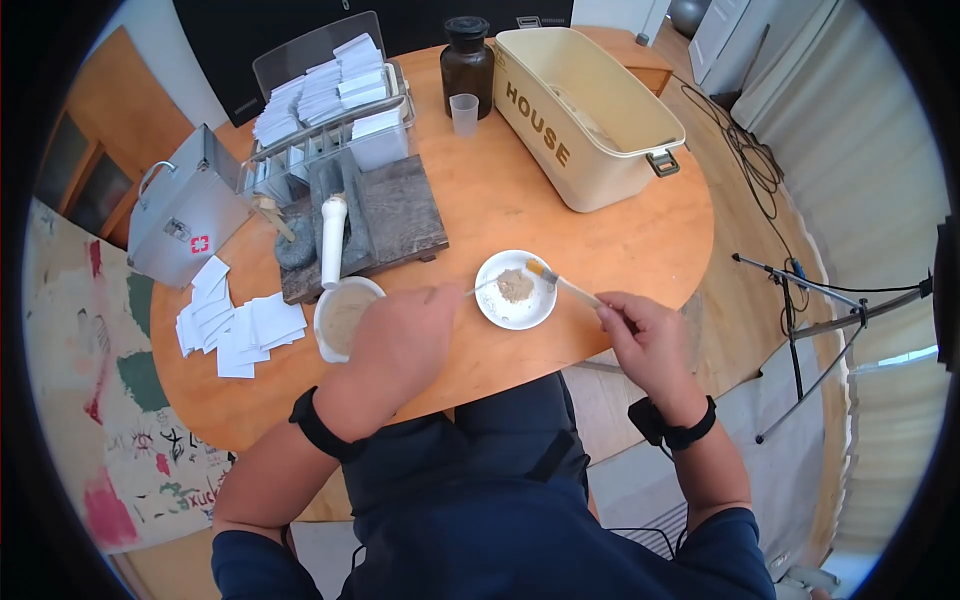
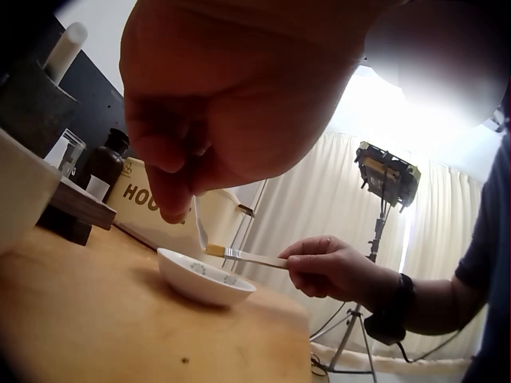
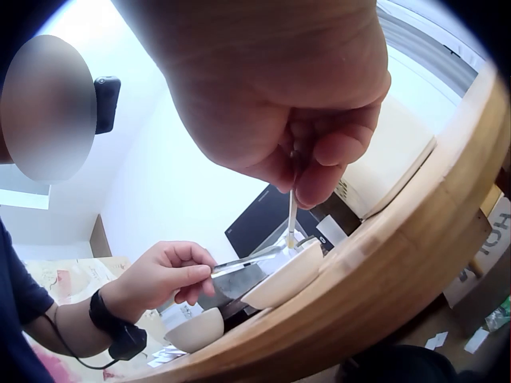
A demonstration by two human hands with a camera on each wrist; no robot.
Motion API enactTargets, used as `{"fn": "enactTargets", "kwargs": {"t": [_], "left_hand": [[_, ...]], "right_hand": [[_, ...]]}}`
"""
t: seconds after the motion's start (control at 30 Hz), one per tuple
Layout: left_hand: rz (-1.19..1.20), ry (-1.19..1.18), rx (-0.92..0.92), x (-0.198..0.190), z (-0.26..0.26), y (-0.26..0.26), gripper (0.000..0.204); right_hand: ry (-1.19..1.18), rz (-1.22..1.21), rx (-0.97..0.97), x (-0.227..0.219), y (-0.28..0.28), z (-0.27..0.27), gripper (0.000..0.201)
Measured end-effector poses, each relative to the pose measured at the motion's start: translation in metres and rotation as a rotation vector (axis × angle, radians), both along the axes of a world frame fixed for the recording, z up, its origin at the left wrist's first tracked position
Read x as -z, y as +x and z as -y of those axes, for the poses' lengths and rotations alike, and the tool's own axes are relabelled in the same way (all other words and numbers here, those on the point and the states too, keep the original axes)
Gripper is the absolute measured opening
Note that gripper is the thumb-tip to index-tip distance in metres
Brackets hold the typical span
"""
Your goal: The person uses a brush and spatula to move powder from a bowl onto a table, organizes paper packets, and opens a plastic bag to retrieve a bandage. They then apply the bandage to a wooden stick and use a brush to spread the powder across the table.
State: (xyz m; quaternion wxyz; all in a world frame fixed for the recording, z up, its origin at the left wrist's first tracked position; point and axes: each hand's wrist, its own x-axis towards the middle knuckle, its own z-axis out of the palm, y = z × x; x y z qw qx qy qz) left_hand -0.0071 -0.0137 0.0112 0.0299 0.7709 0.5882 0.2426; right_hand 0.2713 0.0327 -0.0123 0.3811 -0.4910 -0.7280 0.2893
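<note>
My left hand (image 1: 395, 335) pinches a thin, shiny spoon (image 3: 243, 262) by its handle, its tip over a small white dish (image 1: 508, 321). A mound of beige powder (image 1: 515, 287) lies in the dish. From the other side, my right hand (image 1: 650, 335) pinches the wooden handle of a flat brush (image 2: 257, 259). The brush's yellowish bristles meet the spoon's end above the dish in the left wrist view. A white bowl (image 1: 319, 322) of beige powder stands beside the left hand, which hides part of it.
Paper slips (image 1: 255, 332) lie at the left, near a metal case (image 1: 185, 215). Behind the bowl, a dark wooden board (image 1: 405, 205) bears a stone mortar and a white-handled pestle (image 1: 334, 235). A brown jar (image 1: 468, 75), plastic cup (image 1: 463, 115) and cream bin (image 1: 590, 165) stand farther back.
</note>
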Motion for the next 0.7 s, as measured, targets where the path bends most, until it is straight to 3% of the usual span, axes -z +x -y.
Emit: {"fn": "enactTargets", "kwargs": {"t": [0.07, 0.23, 0.3, 0.5, 0.57, 0.6, 0.67, 0.7], "left_hand": [[-0.119, -0.022, 0.044, 0.006, 0.006, -0.002, 0.002], [-0.055, 0.033, 0.040, 0.014, 0.010, -0.005, 0.005], [-0.017, 0.076, 0.028, 0.016, 0.010, -0.004, 0.005], [-0.113, 0.017, 0.074, 0.017, 0.021, -0.003, 0.006], [0.105, -0.031, -0.037, 0.019, 0.019, -0.003, 0.005], [0.103, -0.020, -0.029, 0.019, 0.018, -0.003, 0.005], [0.686, -0.446, -0.168, 0.020, 0.017, -0.002, 0.010], [0.674, -0.445, -0.141, 0.015, 0.015, 0.001, 0.010]], "right_hand": [[0.006, 0.095, -0.023, 0.008, 0.002, 0.003, 0.013], [-0.003, 0.019, 0.002, 0.020, 0.001, 0.012, 0.013], [-0.056, -0.128, 0.051, 0.023, 0.000, 0.012, 0.014], [-0.183, -0.192, 0.074, 0.025, 0.000, 0.018, 0.014], [-0.213, -0.189, 0.079, 0.025, -0.001, 0.018, 0.013], [-0.254, -0.187, 0.089, 0.024, -0.002, 0.017, 0.013], [-0.200, -0.240, 0.085, 0.018, -0.009, 0.014, 0.013], [-0.269, -0.317, 0.069, 0.008, -0.017, 0.014, 0.014]]}}
